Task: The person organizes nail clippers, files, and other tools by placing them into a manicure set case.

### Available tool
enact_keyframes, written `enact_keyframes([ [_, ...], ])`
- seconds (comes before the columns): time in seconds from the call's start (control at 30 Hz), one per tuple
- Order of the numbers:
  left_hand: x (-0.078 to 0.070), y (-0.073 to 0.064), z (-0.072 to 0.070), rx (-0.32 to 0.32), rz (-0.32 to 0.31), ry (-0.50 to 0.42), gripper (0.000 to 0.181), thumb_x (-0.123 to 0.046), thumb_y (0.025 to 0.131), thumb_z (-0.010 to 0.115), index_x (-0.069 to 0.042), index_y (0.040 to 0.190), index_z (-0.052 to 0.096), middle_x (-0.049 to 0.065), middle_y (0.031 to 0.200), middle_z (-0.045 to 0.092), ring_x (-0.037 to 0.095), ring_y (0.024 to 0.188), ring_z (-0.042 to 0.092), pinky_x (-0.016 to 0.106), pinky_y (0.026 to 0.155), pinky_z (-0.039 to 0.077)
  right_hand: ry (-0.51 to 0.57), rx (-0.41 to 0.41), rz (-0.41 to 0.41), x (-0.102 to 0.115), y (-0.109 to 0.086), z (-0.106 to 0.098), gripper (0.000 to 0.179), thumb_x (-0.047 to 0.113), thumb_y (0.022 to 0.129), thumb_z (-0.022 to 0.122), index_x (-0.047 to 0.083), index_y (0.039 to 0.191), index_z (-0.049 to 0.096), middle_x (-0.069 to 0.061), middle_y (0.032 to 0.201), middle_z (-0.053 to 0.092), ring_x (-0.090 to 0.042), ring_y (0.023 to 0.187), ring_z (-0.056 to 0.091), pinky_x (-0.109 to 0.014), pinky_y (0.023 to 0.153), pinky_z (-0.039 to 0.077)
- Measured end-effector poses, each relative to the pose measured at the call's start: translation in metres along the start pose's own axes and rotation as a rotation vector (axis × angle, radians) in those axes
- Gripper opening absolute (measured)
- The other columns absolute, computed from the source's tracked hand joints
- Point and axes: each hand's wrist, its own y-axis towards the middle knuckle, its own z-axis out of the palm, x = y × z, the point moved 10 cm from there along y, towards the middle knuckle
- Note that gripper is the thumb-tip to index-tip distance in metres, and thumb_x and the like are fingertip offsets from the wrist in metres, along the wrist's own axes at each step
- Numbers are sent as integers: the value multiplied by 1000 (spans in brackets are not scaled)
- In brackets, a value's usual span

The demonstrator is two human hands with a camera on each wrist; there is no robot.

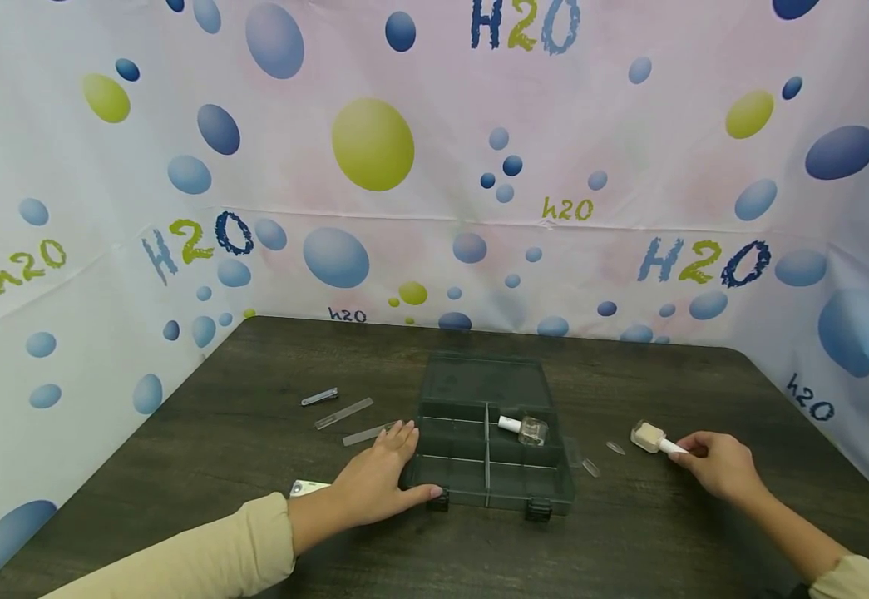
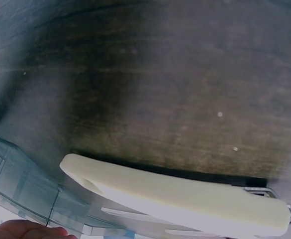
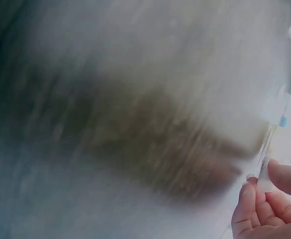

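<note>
My left hand rests with its fingers extended along the left side of a dark see-through compartment box, its thumb by the front latch. The box's lid lies open toward the back. Inside, in the back right compartment, lies a bottle of clear nail polish with a white cap. My right hand pinches the white cap of a cream nail polish bottle, which is tilted sideways right of the box. In the right wrist view, thumb and fingers close around that cap.
Left of the box lie a nail clipper and two clear flat strips. A long cream object with a metal end is partly behind my left forearm in the head view. Small clear pieces lie between box and right hand.
</note>
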Motion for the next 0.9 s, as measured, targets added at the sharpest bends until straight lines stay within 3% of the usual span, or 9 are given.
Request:
enact_keyframes([
  [0.43, -1, -2, -2, 6, 6, 31, 82, -54, 85, 57, 7, 136, 40, 23, 145, 35, 36, 137, 31, 49, 109, 31, 174, 65, 111, 2, -2, 1, 33, 22, 90, 60, -11, 97, 63, -7, 76, 66, -12, 64, 55, -28, 54, 43],
  [0.63, -2, -1, -3, 2, 8, 39, 82, -55, 85, 56, 7, 137, 40, 23, 145, 35, 36, 136, 32, 49, 107, 33, 245, 60, 106, 8, -1, -1, 34, 21, 91, 59, -12, 101, 62, -8, 80, 66, -11, 68, 58, -27, 55, 45],
  [0.9, -1, -1, -1, 3, 4, 49, 82, -55, 85, 55, 6, 137, 40, 23, 145, 35, 36, 136, 32, 49, 107, 34, 243, 43, 51, 22, 0, -4, 30, 17, 91, 60, -11, 101, 62, -15, 84, 68, -11, 68, 61, -25, 56, 50],
])
